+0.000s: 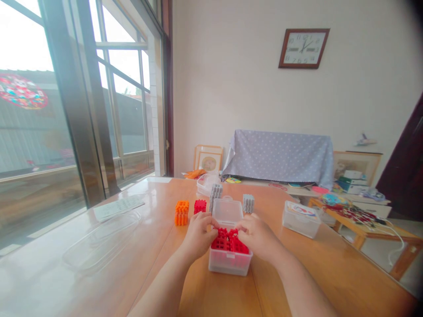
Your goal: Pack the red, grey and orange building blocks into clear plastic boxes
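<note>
The left hand [200, 233] and right hand [259, 235] touch red blocks [228, 243] inside a clear box [230, 263]; whether the fingers grip any cannot be told. The box looks nearly full, its lid [228, 211] not yet closed. Orange blocks [181, 213] and gray blocks [248, 203] stand outside on the wooden table [346, 277]. Beyond: a window [128, 101] at left, a wall clock [304, 48], a draped cloth [280, 156].

Bright daylight pours through the left-hand window [129, 108].
Glare whitens the left of the wooden table [109, 286] before me; the wall clock [304, 48] looks skewed, the view's upper-right corner dark.
</note>
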Available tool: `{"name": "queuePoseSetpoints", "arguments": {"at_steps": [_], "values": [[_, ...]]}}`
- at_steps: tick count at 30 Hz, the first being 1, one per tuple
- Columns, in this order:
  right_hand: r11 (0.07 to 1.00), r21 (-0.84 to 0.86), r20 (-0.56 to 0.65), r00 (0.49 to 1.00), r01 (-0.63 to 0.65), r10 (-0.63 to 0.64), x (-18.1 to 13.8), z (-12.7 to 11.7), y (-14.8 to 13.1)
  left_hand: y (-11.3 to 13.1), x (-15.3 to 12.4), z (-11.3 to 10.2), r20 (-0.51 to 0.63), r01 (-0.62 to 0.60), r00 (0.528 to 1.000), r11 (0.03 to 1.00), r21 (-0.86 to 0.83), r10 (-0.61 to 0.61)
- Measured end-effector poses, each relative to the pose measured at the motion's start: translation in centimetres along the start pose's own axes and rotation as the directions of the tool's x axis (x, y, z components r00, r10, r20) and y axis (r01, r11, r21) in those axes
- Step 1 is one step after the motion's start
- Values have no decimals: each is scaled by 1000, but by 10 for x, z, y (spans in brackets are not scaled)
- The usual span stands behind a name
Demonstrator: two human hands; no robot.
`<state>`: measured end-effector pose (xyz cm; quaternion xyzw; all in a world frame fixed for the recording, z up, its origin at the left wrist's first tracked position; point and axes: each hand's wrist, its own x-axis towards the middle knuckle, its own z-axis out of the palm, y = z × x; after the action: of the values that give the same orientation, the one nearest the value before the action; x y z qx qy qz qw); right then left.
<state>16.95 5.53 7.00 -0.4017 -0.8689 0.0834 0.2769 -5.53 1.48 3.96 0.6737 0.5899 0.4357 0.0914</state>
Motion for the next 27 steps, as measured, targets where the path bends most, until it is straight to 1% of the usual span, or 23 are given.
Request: {"name": "queuePoseSetpoints", "arguments": {"at_steps": [6,12,15,17,23,27], "values": [[1000,-13,20,1000,-6,6,0,-2,-3,0,-1,2,2,51,999,999,20,-51],[1000,-4,42,999,-9,9,-2,-4,-4,7,-2,-2,-6,-7,1000,999,33,8],[1000,2,44,999,-10,10,-2,-5,-4,8,-2,-3,32,-6,999,1000,30,5],[1000,4,41,999,-8,8,-2,-5,-4,8,-1,-3,49,6,999,1000,24,-7],[1000,-28,24,1000,-2,3,-1,-4,-5,8,1,-2,35,28,999,1000,8,-28],[999,-42,6,1000,12,-11,0,-4,-6,9,1,-1,25,74,997,997,-4,-74]]}}
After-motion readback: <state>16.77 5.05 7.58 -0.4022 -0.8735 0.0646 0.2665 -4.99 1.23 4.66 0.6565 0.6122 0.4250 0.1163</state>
